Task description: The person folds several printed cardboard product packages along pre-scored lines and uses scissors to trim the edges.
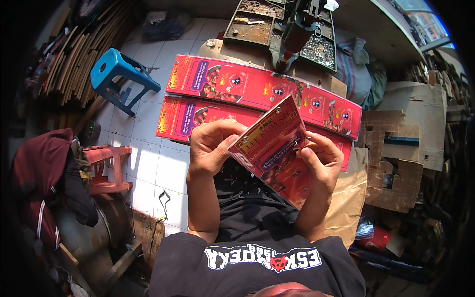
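A red printed panel (277,153) with a yellow band and metal eyelets at its upper corners is tilted up in front of my chest. My left hand (213,144) grips its left edge, the thumb on its face near an eyelet. My right hand (321,157) is closed at the right edge, thumb and forefinger pinched together; something small and dark shows by the fingertips, too small to name. Beyond the hands, two rows of similar long red printed panels (257,85) lie on the bench, the nearer row partly hidden by the held panel.
A dark press machine (297,37) stands at the bench's far side, flanked by metal trays (247,30) of small parts. A blue plastic stool (118,76) and a red stool (111,168) stand left. Brown paper (349,198) and cut cardboard (396,168) lie right.
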Motion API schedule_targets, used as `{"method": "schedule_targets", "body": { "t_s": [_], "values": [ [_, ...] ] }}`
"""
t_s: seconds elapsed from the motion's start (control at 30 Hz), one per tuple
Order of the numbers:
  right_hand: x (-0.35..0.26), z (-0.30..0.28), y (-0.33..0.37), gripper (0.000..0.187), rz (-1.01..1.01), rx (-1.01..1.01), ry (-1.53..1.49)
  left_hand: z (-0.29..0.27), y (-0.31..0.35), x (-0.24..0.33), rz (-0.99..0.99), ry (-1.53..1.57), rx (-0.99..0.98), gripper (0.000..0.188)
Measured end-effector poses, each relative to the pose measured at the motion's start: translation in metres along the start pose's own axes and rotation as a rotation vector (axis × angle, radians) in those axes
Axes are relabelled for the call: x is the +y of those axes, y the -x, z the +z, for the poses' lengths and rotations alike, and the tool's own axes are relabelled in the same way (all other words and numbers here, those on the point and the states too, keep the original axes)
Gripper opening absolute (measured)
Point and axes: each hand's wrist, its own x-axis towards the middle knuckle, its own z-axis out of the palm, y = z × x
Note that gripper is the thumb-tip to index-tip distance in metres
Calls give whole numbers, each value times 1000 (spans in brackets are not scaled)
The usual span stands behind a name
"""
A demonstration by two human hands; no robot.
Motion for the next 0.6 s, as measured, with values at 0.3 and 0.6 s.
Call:
{"method": "schedule_targets", "body": {
  "t_s": [0.3, 0.6],
  "values": [
    [4, 3, 2, 30, 16, 0, 21, -7, 0, 2, 158, -226, -23, 12],
    [8, 3, 1, 30, 28, -7, 20, -8, -1, -9, 206, -253, -75, 8]
  ]
}}
